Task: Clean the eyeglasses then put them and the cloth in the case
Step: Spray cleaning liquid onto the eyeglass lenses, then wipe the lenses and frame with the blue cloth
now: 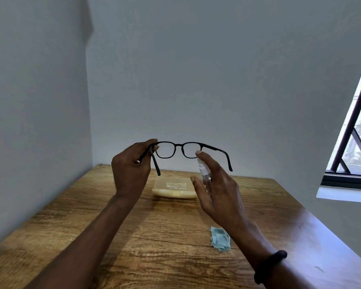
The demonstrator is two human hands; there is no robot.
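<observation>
Black-framed eyeglasses [180, 148] with their arms unfolded are held up above the table. My left hand [131, 167] pinches the frame at its left hinge. My right hand [217, 188] grips a small clear spray bottle [205, 178] with a white nozzle just below the right lens, index finger on top of the nozzle. A crumpled light-blue cloth [220, 238] lies on the table beside my right forearm. The cream-coloured case [173, 189] lies open on the table behind my hands, printing visible inside its lid.
The wooden table [133, 236] fills the corner between a grey wall on the left and one behind. A barred window [354, 132] with a white sill is at the right. A dark band circles my right wrist.
</observation>
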